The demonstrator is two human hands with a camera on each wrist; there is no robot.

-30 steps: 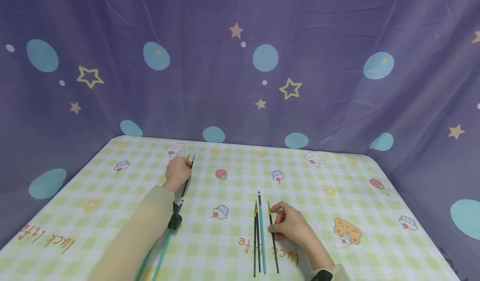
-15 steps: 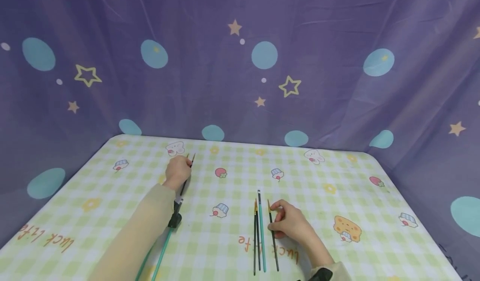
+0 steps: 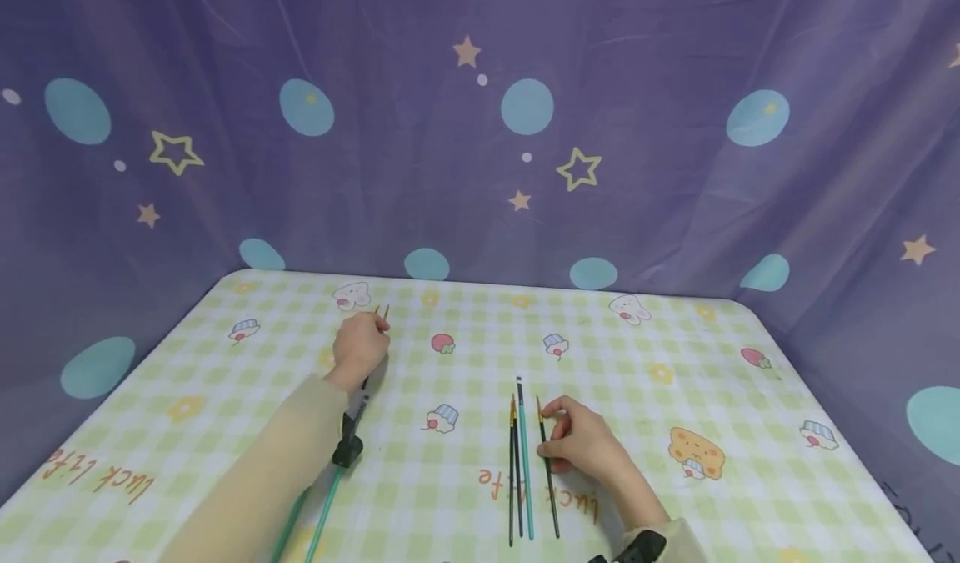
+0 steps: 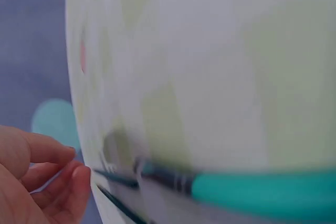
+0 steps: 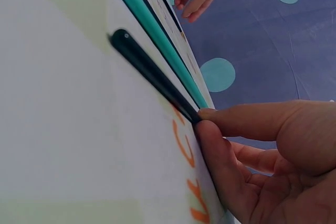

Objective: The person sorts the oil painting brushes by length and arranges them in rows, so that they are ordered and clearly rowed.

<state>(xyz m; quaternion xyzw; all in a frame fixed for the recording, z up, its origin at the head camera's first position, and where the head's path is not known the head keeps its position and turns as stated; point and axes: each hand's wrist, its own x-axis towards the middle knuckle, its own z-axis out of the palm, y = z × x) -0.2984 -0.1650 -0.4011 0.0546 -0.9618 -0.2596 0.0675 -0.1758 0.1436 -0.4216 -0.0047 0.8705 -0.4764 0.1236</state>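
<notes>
Pinching a thin black paintbrush with a gold collar (image 5: 152, 73), the right hand (image 3: 585, 442) is holding thumb and finger nearly together. A long teal paintbrush (image 5: 156, 36) is lying just beside, so a wobble could start it rolling. The left hand (image 3: 362, 344) is covering two thin dark paintbrushes (image 4: 121, 204); I cannot tell if it is gripping any. A black wrist gadget (image 3: 347, 450) is blocking another teal-handled paintbrush (image 3: 324, 513).

Checked tabletop (image 3: 622, 396): before you.
Teal brush (image 3: 527, 480): right of your centre.
Black brushes (image 3: 512, 496): two left of it, one right.
Green-handled brush (image 3: 325, 509): on your left, partly hidden.
Brush tips (image 3: 387, 313): two, farther off.
</notes>
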